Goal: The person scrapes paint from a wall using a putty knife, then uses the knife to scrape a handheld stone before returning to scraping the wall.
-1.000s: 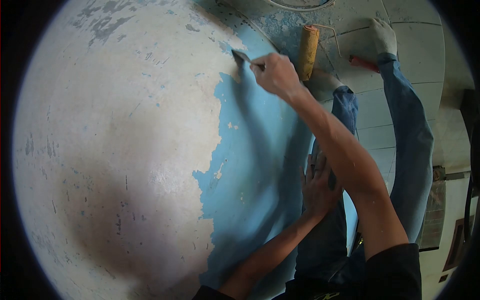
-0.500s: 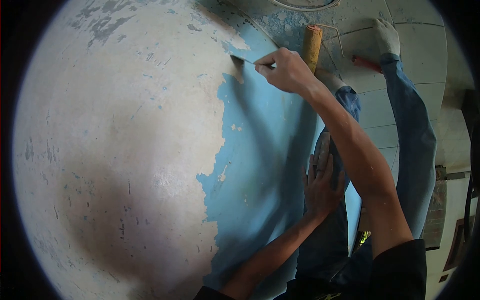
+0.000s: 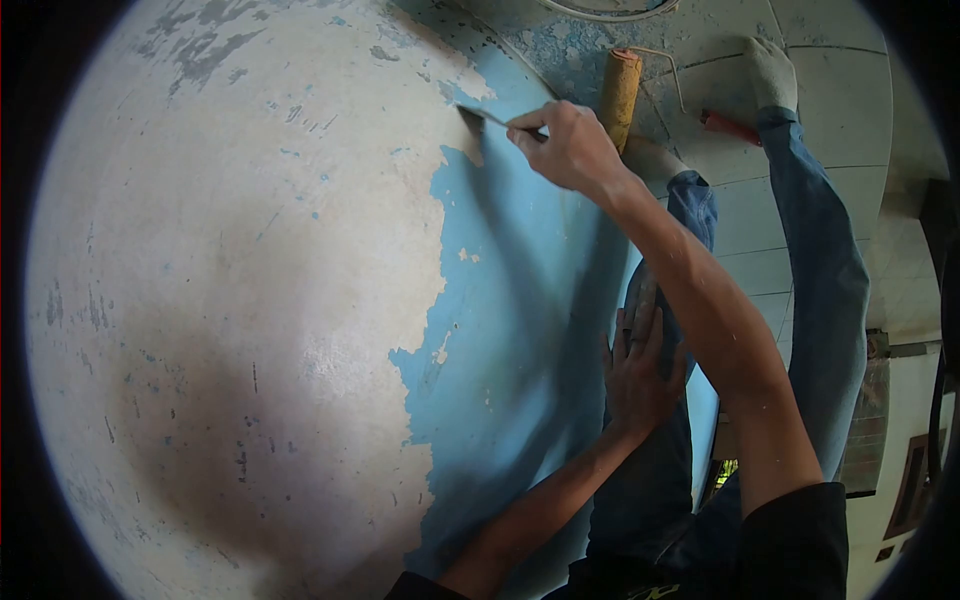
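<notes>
My right hand (image 3: 568, 148) is closed around the handle of a scraper (image 3: 478, 113). The scraper's blade rests against the wall, where bare whitish plaster (image 3: 300, 300) meets blue paint (image 3: 500, 300) along a ragged edge. Lower down, my left hand (image 3: 642, 385) lies on my jeans-covered leg (image 3: 650, 470), its fingers outstretched and a little apart. Greyish dust or residue seems to coat some of those fingers. A paint roller with a yellowish sleeve (image 3: 621, 90) stands close beyond my right hand.
The roller's wire frame leads to a red handle (image 3: 732, 128) beside my foot (image 3: 770, 80). Blue paint flakes (image 3: 570, 45) litter the tiled floor (image 3: 840, 100). Part of a round rim (image 3: 610, 16) shows at the top edge.
The scraper and my right hand have shifted very slightly left in view, along with a small shift of the whole view. My left hand stays on my leg.
</notes>
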